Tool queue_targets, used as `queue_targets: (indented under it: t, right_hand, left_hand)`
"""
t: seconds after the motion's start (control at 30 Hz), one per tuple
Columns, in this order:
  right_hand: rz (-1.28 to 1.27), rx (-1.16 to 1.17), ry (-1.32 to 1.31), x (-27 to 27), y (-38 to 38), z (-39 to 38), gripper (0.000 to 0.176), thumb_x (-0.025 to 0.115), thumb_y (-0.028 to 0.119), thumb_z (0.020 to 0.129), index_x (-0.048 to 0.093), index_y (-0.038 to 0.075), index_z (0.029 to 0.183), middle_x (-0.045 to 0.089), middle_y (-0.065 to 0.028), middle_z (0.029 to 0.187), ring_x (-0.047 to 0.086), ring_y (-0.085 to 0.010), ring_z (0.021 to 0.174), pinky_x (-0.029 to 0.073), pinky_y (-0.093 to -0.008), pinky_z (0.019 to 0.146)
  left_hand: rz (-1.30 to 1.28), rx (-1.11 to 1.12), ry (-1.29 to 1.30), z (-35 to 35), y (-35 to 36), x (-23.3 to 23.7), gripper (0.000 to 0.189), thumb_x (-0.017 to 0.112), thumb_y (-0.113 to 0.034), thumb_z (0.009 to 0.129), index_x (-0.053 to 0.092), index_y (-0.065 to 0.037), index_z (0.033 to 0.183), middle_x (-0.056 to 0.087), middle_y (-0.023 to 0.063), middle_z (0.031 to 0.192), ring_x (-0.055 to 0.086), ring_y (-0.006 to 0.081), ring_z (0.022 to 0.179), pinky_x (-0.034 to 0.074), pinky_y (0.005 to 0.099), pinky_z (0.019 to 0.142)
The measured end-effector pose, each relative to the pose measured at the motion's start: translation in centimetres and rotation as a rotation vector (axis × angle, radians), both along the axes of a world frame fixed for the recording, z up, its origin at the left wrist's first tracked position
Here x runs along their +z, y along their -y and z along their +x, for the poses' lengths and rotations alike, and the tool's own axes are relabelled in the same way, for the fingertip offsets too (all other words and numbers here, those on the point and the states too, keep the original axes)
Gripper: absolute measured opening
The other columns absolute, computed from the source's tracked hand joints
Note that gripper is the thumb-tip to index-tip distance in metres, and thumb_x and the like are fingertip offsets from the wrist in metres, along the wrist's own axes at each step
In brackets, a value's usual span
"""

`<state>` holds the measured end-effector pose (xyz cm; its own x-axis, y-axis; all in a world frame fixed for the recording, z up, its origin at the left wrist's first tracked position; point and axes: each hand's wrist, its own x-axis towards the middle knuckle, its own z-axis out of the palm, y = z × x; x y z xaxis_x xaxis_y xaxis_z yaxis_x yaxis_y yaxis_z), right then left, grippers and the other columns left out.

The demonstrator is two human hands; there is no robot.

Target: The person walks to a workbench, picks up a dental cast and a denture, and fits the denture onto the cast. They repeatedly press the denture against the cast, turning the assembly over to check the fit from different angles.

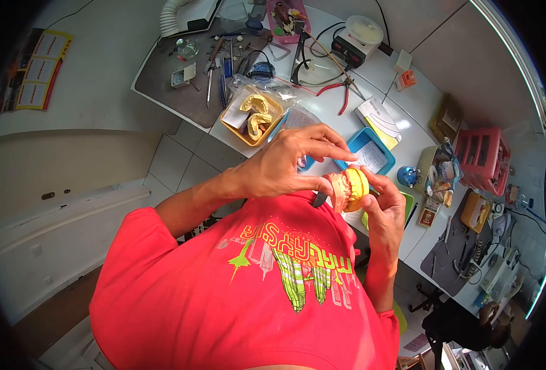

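Note:
Above the front of the bench, I hold a dental model made of a pink cast [338, 192] and a yellow cast [357, 188] set against each other at the teeth. My right hand [385, 206] grips the yellow side, with thumb and fingers around its edge. On the pink side presses the thumb of my left hand [288, 159], while its fingers arch over the top of the model. An orange tray [275, 121] with cream dental casts [257, 117] lies beyond my left hand. Behind the model sits a blue tray [389, 161] with a paper slip in it.
Red-handled pliers [345, 98], a white and yellow box [377, 120] and a clear-lidded tub [364, 29] stand farther back. A blue round object [408, 176] and a red plastic drawer unit [479, 161] are to the right. A person in dark clothing [461, 324] is at lower right.

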<state>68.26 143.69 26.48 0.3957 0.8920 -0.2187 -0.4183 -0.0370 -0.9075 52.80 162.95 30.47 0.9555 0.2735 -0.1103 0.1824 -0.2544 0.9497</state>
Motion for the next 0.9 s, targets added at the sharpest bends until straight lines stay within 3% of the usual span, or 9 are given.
queue_targets:
  t: [0.07, 0.17, 0.33, 0.5, 0.6, 0.73, 0.83, 0.9]
  right_hand:
    - [0.000, 0.003, -0.004, -0.3, 0.1, -0.1, 0.043, 0.073, 0.006, 0.084, 0.059, -0.005, 0.123, 0.060, -0.0175, 0.124, 0.065, -0.0199, 0.104, 0.054, -0.0300, 0.090]
    - [-0.008, 0.001, -0.018, -0.4, 0.0, -0.3, 0.041, 0.072, 0.006, 0.085, 0.060, -0.005, 0.123, 0.062, -0.0162, 0.122, 0.065, -0.0178, 0.100, 0.054, -0.0286, 0.087]
    - [-0.057, 0.045, 0.048, -1.0, 0.1, -0.1, 0.041, 0.072, 0.006, 0.086, 0.060, -0.006, 0.123, 0.063, -0.0148, 0.118, 0.065, -0.0157, 0.097, 0.053, -0.0265, 0.083]
    - [-0.064, 0.010, -0.054, 0.3, -0.8, -0.4, 0.019, 0.070, 0.010, 0.088, 0.062, -0.004, 0.098, 0.068, -0.0104, 0.100, 0.064, -0.0123, 0.090, 0.052, -0.0250, 0.081]
    - [-0.124, 0.080, 0.028, 0.7, -0.8, -0.1, 0.018, 0.070, 0.012, 0.089, 0.059, -0.001, 0.090, 0.068, -0.0092, 0.094, 0.064, -0.0110, 0.086, 0.052, -0.0248, 0.080]
    - [-0.148, 0.093, 0.062, 0.8, -0.7, 0.3, 0.021, 0.071, 0.015, 0.089, 0.060, -0.002, 0.092, 0.069, -0.0080, 0.093, 0.064, -0.0107, 0.086, 0.051, -0.0242, 0.079]
    - [-0.134, 0.107, 0.064, 1.1, -0.4, 0.3, 0.026, 0.073, 0.017, 0.088, 0.061, -0.004, 0.098, 0.068, -0.0106, 0.100, 0.064, -0.0123, 0.090, 0.052, -0.0257, 0.082]
    - [0.041, 0.032, 0.133, 1.7, -0.6, -0.3, 0.042, 0.079, 0.020, 0.081, 0.062, -0.005, 0.110, 0.065, -0.0128, 0.109, 0.066, -0.0159, 0.095, 0.054, -0.0284, 0.083]
  left_hand:
    - [0.132, -0.114, 0.233, 0.2, -0.2, -0.8, 0.048, 0.075, -0.018, 0.081, 0.063, -0.011, 0.127, 0.059, 0.0130, 0.131, 0.056, 0.0241, 0.121, 0.046, 0.0374, 0.099]
    - [0.133, -0.233, 0.294, 0.2, -0.4, -2.1, 0.049, 0.073, -0.020, 0.083, 0.061, -0.011, 0.129, 0.058, 0.0109, 0.134, 0.056, 0.0290, 0.121, 0.042, 0.0418, 0.104]
    - [0.099, -0.291, 0.278, -0.2, -0.7, -1.8, 0.052, 0.073, -0.016, 0.082, 0.059, -0.007, 0.131, 0.057, 0.0123, 0.136, 0.058, 0.0298, 0.119, 0.043, 0.0421, 0.103]
    - [0.107, -0.293, 0.219, -0.1, -0.2, -1.1, 0.055, 0.074, -0.011, 0.079, 0.058, -0.004, 0.130, 0.059, 0.0149, 0.131, 0.061, 0.0295, 0.113, 0.044, 0.0419, 0.102]
    - [0.047, -0.258, 0.227, 0.0, 0.2, -1.2, 0.057, 0.075, -0.010, 0.075, 0.059, -0.004, 0.130, 0.060, 0.0138, 0.125, 0.062, 0.0270, 0.109, 0.046, 0.0401, 0.100]
    - [0.096, -0.221, 0.273, 0.2, 0.7, -2.0, 0.060, 0.078, -0.010, 0.071, 0.061, -0.005, 0.128, 0.061, 0.0113, 0.115, 0.061, 0.0249, 0.109, 0.048, 0.0373, 0.096]
    - [0.122, -0.175, 0.313, 0.4, 0.9, -1.3, 0.059, 0.080, -0.011, 0.068, 0.064, -0.006, 0.124, 0.060, 0.0097, 0.107, 0.061, 0.0236, 0.104, 0.049, 0.0349, 0.091]
    - [0.117, -0.147, 0.278, 0.3, 1.0, -0.9, 0.058, 0.081, -0.012, 0.066, 0.065, -0.006, 0.122, 0.060, 0.0088, 0.104, 0.061, 0.0230, 0.100, 0.049, 0.0339, 0.088]
